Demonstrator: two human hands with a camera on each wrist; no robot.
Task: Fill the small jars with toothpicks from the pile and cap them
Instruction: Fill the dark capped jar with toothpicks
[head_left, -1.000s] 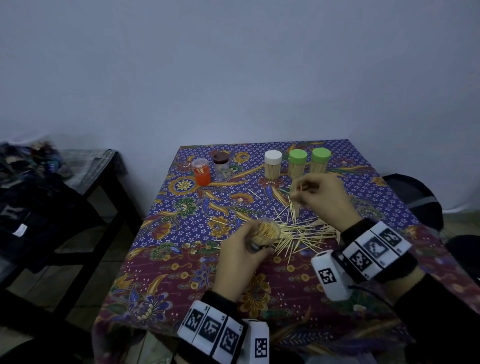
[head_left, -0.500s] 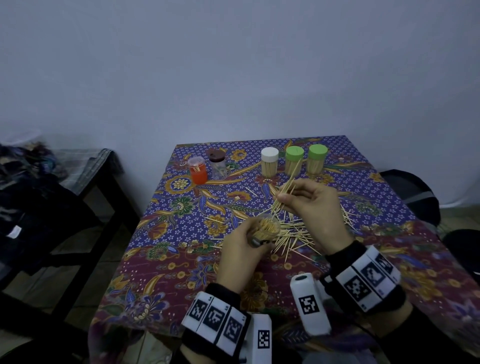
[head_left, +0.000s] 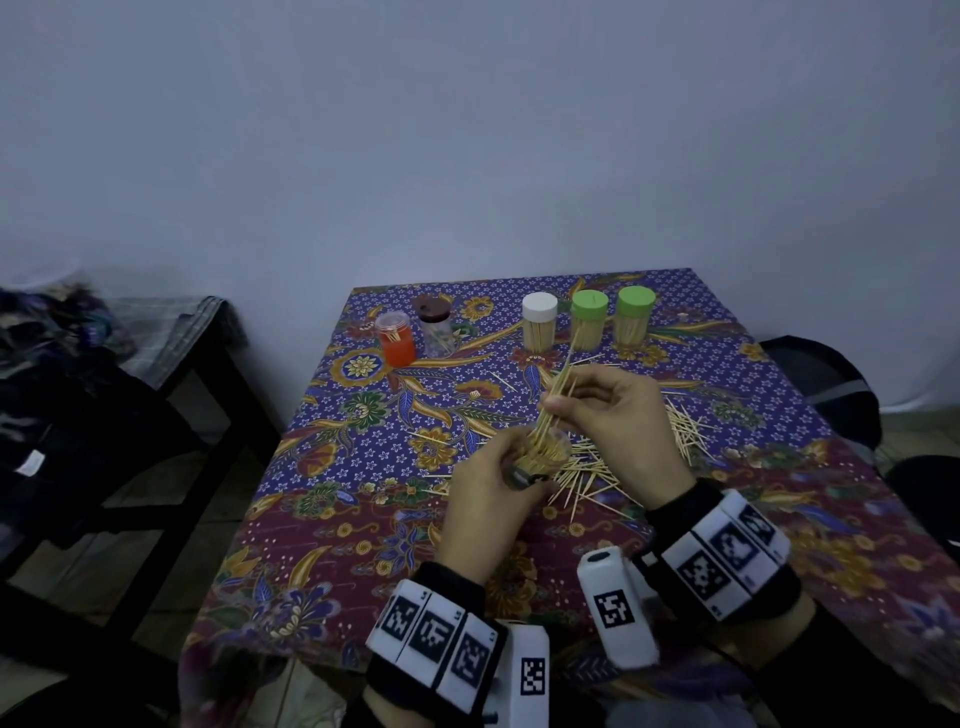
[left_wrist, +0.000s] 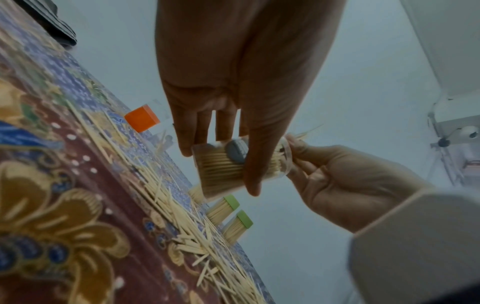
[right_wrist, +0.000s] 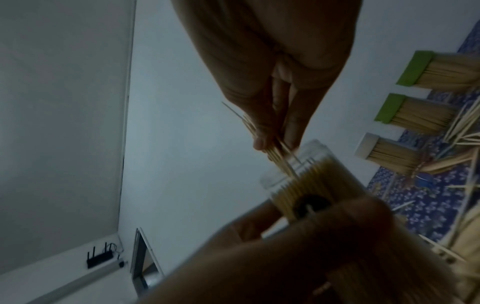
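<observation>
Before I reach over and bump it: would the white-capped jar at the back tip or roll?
The white-capped jar stands upright, taller than wide, so a knock near its cap could probably tip it. It looks round, so on its side it would likely roll. Packed with toothpicks and capped, it should spill nothing.

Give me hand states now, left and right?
Left hand: closed, gripping the open jar.
Right hand: closed, fingers pinching a toothpick bundle going into that jar.
</observation>
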